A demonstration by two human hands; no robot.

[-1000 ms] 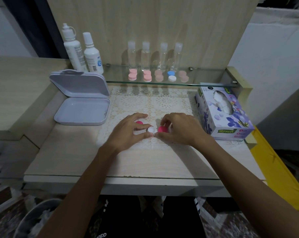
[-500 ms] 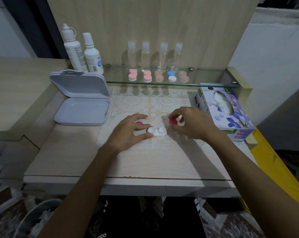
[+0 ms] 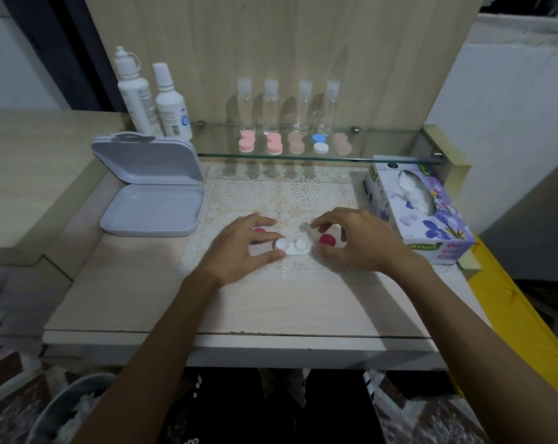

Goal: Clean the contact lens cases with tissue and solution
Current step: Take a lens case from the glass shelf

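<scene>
Pinched between thumb and forefinger of the left hand (image 3: 239,248) is the left end of a white contact lens case (image 3: 293,247), uncapped, which lies on the lace mat (image 3: 290,200); the right hand (image 3: 360,243) curls loosely over a red cap (image 3: 327,240) just right of the case, fingertips around it, though whether they grip it I cannot tell. Other items, placed from the case, larger first: wooden desk (image 3: 117,283), bearing everything; glass shelf (image 3: 383,149), behind the case along the back panel; grey hinged box (image 3: 152,200), lid up, well to the left of the case; tissue box (image 3: 418,209), floral purple print, to the right and just past the right hand, white tissue showing at its opening; two white solution bottles (image 3: 157,104), behind and left of the case, standing upright above the grey box; four clear small bottles (image 3: 287,105), upright in a row on the shelf directly behind the case; five spare lens cases (image 3: 295,144), mostly pink, one blue and white, in a row before those bottles; second red cap (image 3: 260,230), just left of the case, partly hidden under the left hand's fingers.
</scene>
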